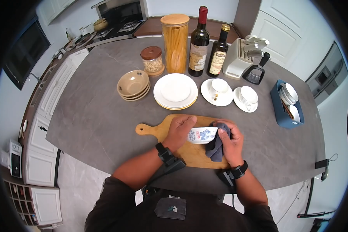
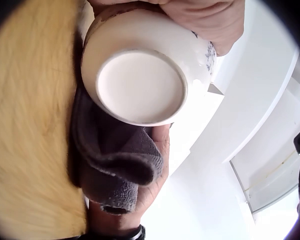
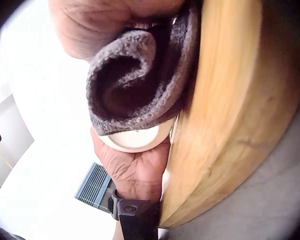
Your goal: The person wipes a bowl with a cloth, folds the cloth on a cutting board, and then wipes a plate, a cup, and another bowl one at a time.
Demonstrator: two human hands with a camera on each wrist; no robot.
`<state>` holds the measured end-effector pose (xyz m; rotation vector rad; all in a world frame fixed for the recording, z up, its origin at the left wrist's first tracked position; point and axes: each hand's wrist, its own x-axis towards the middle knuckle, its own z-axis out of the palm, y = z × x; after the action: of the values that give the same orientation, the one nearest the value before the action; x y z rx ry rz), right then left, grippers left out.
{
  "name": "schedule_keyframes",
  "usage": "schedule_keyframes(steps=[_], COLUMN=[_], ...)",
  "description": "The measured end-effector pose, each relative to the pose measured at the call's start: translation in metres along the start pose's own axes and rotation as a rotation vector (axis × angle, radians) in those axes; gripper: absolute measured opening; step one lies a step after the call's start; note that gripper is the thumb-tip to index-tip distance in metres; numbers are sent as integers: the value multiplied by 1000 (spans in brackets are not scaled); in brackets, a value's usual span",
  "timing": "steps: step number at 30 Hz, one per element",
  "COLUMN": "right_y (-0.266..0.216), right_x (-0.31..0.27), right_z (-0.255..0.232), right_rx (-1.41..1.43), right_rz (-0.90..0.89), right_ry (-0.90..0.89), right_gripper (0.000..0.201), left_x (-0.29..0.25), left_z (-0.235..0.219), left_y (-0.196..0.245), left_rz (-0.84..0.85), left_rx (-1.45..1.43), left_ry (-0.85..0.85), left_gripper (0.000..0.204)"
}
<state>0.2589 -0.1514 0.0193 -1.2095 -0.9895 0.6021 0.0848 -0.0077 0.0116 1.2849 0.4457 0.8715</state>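
A white bowl with blue and red markings is held on its side over the wooden cutting board. My left hand grips the bowl's left side, fingers curled round its rim. On the opposite side my right hand holds a dark grey cloth against the bowl, thumb on the near side. In the left wrist view the bowl's round foot faces the camera, with the cloth bunched below it. The right wrist view shows the folded cloth covering most of the bowl.
Beyond the board stand stacked beige bowls, white plates and two cups on saucers. Behind them are a pasta jar, an oats jar, two bottles and a knife block. A blue bin with dishes is at right.
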Motion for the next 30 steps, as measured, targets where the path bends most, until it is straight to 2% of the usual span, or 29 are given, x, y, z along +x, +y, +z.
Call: schedule_keyframes(steps=[1,2,4,7,10,14,16,19,20,22,23,25,26,30], right_y=[-2,-1,0,-4,-8,-13,-21,-26,-25,-21,-20,-16,-12,-6], right_x=[-2,-2,-1,-4,-5,-2,1,0,-2,-5,-3,2,2,3], right_z=[0,0,-1,-1,1,-3,-1,2,4,7,9,10,6,4], right_rx=[63,63,-73,-165,-224,-348,-560,-601,-600,-492,-491,-350,-347,-342], right_rz=[96,96,-63,-104,-171,-229,-469,-536,-538,-372,-373,-312,-289,-249], right_ry=[-30,-26,-108,-100,-8,21,-48,-56,-57,22,21,89,74,113], right_gripper=[21,21,35,41,34,29,22,20,20,28,28,38,46,43], left_x=[0,-1,-2,-3,-8,-18,-20,-23,-24,-25,-24,-23,-23,-23], left_z=[1,0,-2,-1,5,16,18,20,21,24,23,20,21,23], left_y=[0,-1,-5,-7,-3,8,10,10,11,15,12,7,5,4], left_rz=[-15,-17,-49,-19,3,67,271,322,324,147,147,-37,-37,-45], left_rx=[-43,-42,-71,-9,152,232,379,423,424,274,275,71,70,19], left_ry=[-7,-11,-57,-134,-138,-140,-179,-125,-123,-67,-66,-9,-10,-35], left_gripper=[40,40,40,41,45,44,43,44,44,47,47,46,46,44])
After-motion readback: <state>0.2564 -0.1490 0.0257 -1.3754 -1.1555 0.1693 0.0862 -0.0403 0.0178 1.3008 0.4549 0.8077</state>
